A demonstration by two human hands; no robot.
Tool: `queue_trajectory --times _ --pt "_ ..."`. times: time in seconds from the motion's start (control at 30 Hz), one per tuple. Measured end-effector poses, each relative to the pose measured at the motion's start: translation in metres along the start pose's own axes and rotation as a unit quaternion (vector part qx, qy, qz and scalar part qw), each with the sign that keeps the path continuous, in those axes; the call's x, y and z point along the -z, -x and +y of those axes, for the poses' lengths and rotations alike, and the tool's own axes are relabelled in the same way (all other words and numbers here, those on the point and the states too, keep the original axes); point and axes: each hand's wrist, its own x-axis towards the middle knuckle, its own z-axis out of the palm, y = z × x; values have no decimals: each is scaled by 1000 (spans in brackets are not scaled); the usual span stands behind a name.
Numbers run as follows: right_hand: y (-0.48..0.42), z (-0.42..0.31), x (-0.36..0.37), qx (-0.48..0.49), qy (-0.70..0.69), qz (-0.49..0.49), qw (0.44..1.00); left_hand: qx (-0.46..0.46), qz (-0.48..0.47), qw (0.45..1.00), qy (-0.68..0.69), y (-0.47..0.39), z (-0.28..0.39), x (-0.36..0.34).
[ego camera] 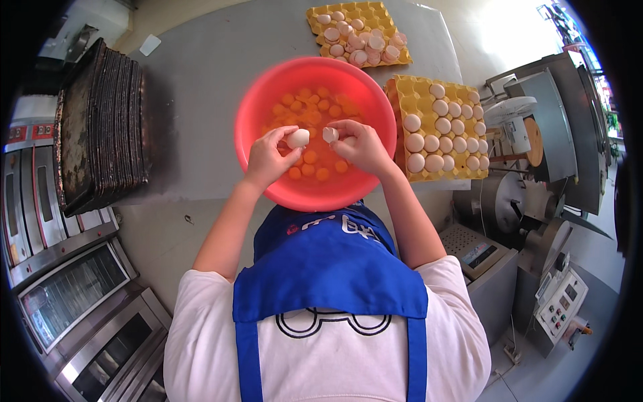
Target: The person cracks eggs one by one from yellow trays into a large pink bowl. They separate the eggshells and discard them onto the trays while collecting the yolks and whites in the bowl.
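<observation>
A red plastic basin [314, 193] stands at the table's front edge, with many raw egg yolks [309, 157] and clear egg white in it. Over the basin, my left hand [271, 153] holds a white egg [298, 138] between thumb and fingers; whether its shell is whole I cannot tell. Close to its right, my right hand [362, 146] grips a broken eggshell [330, 134] with a jagged rim, and another pale shell or egg shows under its fingers. Right of the basin, stacked yellow egg trays [417, 88] hold rows of whole eggs [415, 142].
Another yellow tray [321, 9] behind the basin carries broken eggshells [376, 42] and several rounded ones. Dark baking trays [100, 130] stand stacked at the left of the grey table [201, 65]. A small white piece [150, 45] lies at the far left. Ovens and machines flank the table.
</observation>
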Motion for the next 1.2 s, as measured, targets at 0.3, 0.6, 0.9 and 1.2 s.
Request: queue_trajectory --times 0.3,0.6,0.9,1.2 --pt "-3 25 -5 32 102 18 994 95 -44 992 73 -7 8 14" --pt "-7 16 -1 -44 204 -11 978 131 -93 978 130 -17 -8 9" --pt "-9 28 -27 42 12 49 998 228 -160 817 506 -8 -11 -28" --pt "-60 10 40 1 152 12 988 249 -80 773 577 -29 54 -17"
